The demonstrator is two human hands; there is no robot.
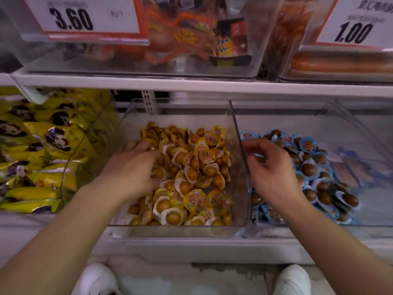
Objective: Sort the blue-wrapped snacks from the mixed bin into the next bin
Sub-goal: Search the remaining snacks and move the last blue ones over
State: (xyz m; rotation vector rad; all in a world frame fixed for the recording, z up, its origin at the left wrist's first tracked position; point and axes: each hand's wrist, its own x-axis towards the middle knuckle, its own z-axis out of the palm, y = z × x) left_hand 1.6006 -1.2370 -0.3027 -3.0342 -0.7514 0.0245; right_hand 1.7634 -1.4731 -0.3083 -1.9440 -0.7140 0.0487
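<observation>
- Left hand [136, 167] is digging in the mixed bin [174, 227], fingers blurred, grip unclear.
- Right hand [270, 167] is hovering over the divider [240, 141], fingers loosely curled, apparently empty.
- Blue-wrapped snacks [314, 167] are lying right of the divider.
- Advice: spread the yellow packs, pinching any blue one by its rim.

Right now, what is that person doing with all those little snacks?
A person is sorting snacks on a shop shelf. The left hand digs into the yellow-wrapped snacks in the middle bin. The right hand, fingers curled, hovers by the divider over the blue-wrapped snacks in the next bin; whether it holds one is unclear.
</observation>
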